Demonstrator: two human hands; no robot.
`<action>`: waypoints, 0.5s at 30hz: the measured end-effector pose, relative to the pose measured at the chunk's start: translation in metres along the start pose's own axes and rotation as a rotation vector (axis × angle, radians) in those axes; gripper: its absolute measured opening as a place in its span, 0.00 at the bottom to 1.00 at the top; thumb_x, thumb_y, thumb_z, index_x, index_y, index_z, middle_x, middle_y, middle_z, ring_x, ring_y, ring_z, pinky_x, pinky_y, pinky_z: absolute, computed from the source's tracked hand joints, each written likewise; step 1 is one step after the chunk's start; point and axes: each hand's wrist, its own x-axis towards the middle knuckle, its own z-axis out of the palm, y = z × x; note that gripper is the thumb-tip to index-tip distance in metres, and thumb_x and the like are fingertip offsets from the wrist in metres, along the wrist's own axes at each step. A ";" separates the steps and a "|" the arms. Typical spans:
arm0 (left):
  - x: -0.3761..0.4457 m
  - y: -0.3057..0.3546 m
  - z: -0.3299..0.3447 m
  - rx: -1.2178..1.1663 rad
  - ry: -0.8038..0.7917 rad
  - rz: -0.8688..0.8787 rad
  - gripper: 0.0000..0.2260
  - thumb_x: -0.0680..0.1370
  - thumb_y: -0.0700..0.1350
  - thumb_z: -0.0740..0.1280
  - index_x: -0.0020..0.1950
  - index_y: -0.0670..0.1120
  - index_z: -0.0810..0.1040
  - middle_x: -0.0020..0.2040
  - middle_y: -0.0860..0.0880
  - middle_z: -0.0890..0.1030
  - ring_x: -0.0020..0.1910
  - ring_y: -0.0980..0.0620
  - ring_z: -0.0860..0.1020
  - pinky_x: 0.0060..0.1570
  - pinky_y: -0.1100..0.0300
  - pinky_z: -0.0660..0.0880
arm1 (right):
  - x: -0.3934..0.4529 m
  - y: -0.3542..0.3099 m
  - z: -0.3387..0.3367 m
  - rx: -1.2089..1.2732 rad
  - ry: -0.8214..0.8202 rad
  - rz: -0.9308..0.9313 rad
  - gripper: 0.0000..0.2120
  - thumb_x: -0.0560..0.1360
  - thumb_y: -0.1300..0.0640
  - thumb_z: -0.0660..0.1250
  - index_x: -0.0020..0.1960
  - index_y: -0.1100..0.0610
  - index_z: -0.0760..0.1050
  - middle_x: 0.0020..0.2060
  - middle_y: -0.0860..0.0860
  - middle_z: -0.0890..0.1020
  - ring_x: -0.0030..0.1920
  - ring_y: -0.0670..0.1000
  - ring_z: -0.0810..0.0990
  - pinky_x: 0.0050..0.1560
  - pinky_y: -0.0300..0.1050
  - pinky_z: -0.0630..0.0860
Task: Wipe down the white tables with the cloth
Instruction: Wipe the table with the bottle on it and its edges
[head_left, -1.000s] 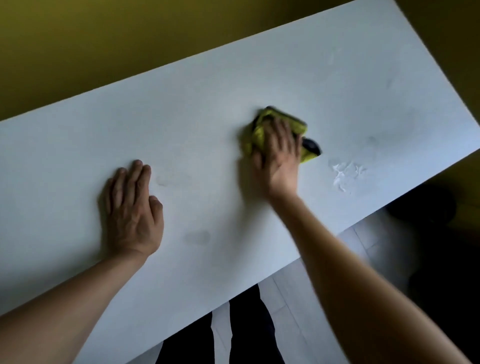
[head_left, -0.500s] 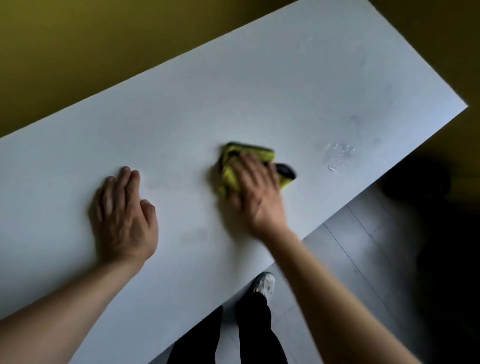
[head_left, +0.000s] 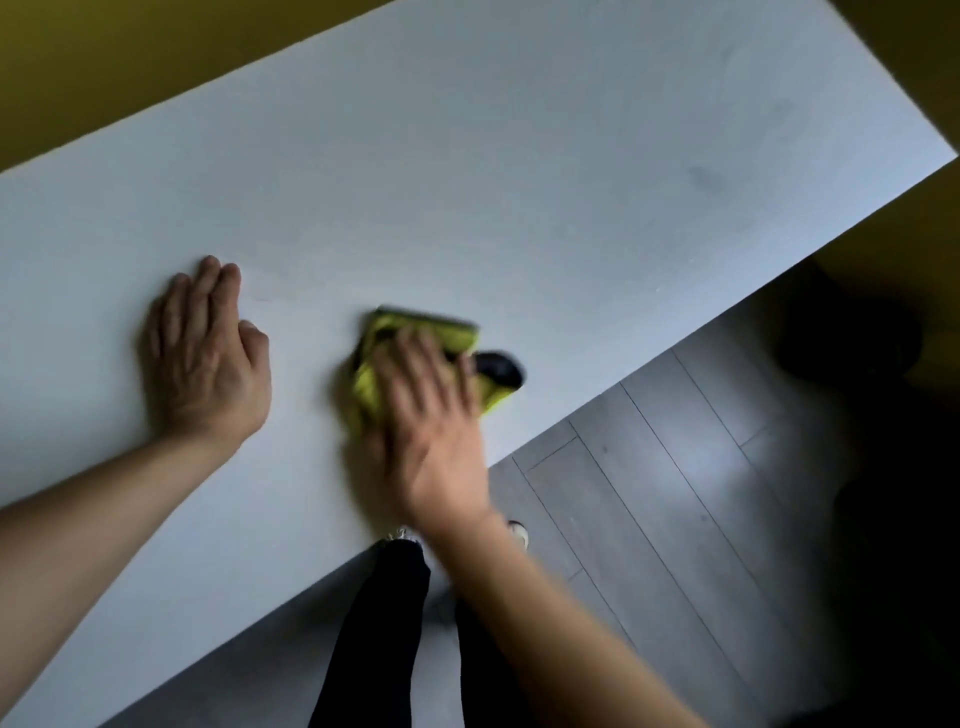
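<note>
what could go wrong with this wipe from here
The right hand presses the yellow cloth flat, close to the near edge of the white table, so a stroke toward the body may carry it off the edge. A faint dark smudge far right could get missed.

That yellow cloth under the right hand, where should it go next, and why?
Probably a sweep away from the body, toward the far right of the white table. The right hand presses the yellow cloth flat near the table's near edge, while faint grey smudges show further out. The left hand rests flat, bracing.
</note>
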 end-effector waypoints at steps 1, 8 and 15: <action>-0.002 0.001 0.001 0.003 0.012 0.021 0.23 0.84 0.45 0.53 0.79 0.42 0.68 0.80 0.40 0.68 0.79 0.36 0.65 0.78 0.42 0.59 | -0.021 -0.017 0.004 -0.005 -0.062 -0.065 0.30 0.79 0.49 0.64 0.78 0.56 0.64 0.79 0.54 0.63 0.81 0.54 0.54 0.79 0.61 0.51; -0.010 0.067 0.004 -0.090 -0.017 0.147 0.23 0.82 0.44 0.56 0.76 0.39 0.72 0.78 0.36 0.70 0.76 0.34 0.69 0.77 0.41 0.63 | -0.023 0.048 -0.025 -0.040 -0.068 -0.199 0.28 0.80 0.46 0.63 0.77 0.53 0.66 0.79 0.52 0.64 0.81 0.52 0.55 0.79 0.60 0.51; -0.012 0.196 0.030 -0.128 -0.098 0.301 0.26 0.82 0.47 0.55 0.78 0.41 0.70 0.80 0.39 0.69 0.79 0.37 0.67 0.80 0.43 0.58 | 0.042 0.236 -0.114 -0.158 0.167 0.221 0.28 0.76 0.49 0.63 0.75 0.54 0.69 0.76 0.55 0.68 0.78 0.56 0.61 0.78 0.62 0.54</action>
